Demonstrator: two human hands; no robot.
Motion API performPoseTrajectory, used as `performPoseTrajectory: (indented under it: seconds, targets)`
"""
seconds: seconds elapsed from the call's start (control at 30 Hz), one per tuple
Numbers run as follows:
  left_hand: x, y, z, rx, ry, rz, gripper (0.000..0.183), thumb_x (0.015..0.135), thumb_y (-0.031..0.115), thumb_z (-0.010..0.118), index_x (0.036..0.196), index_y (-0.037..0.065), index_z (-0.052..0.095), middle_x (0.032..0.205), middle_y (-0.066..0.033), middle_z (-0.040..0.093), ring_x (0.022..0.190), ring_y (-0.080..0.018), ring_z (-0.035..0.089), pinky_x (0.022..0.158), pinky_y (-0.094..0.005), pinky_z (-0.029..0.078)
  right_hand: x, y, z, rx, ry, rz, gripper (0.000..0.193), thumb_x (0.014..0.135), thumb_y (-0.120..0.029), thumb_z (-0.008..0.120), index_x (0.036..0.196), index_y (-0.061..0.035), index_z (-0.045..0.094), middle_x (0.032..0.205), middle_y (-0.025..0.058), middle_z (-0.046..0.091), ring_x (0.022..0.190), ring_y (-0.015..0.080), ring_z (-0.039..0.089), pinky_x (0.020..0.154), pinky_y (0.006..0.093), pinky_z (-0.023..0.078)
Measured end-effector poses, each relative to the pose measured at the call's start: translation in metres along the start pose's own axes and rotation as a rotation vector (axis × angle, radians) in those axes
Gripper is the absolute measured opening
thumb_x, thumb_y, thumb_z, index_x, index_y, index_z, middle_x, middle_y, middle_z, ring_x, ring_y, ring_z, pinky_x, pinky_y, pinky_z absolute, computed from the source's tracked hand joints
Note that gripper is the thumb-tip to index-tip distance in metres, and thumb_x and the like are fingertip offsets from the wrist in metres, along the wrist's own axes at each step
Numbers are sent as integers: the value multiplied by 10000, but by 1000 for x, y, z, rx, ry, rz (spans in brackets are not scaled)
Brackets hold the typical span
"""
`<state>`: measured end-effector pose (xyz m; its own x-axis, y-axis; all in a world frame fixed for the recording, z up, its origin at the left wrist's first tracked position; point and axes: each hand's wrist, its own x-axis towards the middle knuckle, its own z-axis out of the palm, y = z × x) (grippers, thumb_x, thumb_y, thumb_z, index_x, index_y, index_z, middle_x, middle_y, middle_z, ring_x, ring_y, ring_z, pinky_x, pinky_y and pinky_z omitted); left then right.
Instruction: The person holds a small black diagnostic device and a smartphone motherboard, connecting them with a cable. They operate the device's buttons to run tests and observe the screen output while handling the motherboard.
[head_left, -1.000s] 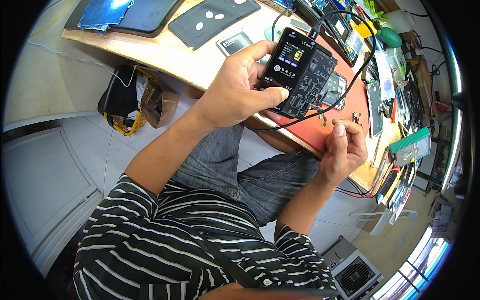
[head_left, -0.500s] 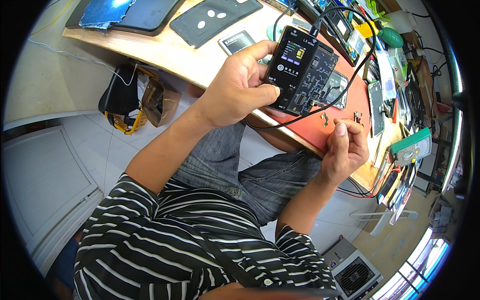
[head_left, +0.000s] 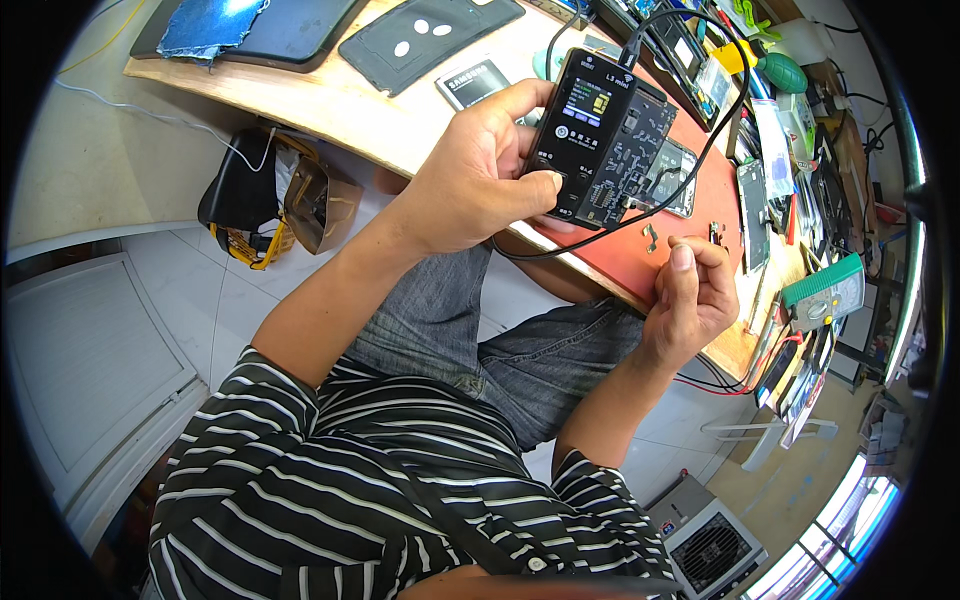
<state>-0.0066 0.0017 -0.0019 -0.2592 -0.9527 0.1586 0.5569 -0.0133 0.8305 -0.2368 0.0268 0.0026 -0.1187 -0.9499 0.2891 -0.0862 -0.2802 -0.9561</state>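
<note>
From the head, a fisheye camera is looking down over the near torso [head_left: 410, 490] toward hands [head_left: 478, 180] and bench [head_left: 390, 125].

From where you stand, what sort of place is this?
Likely an electronics repair shop: the left hand holds a screened black device with an exposed circuit board, and what looks like a multimeter is at the right.

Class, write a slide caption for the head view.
Left hand holding a black rectangular device with lit screen, right hand near a flat red mat.
</note>
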Motion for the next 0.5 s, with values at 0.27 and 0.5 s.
performPoseTrajectory:
  seconds: [0.27,0.5]
  targets:
    - [0,-2,2,-12,15,30,521,817,-110,498,1311,-95,335,1071,-151,608,984,-144,608,862,-290,535,2,4,2,-75,9,-59,112,875,-45,630,887,65,615,604,-30,464,471,16,312,415,187,212]
    - [-1,0,0,3,6,13,576,821,-71,546,1348,-94,316,1134,-153,598,1027,-151,609,909,-302,513,2,3,3,-69,8,-61,108,870,-40,631,887,66,616,604,-29,465,470,17,312,416,188,214]
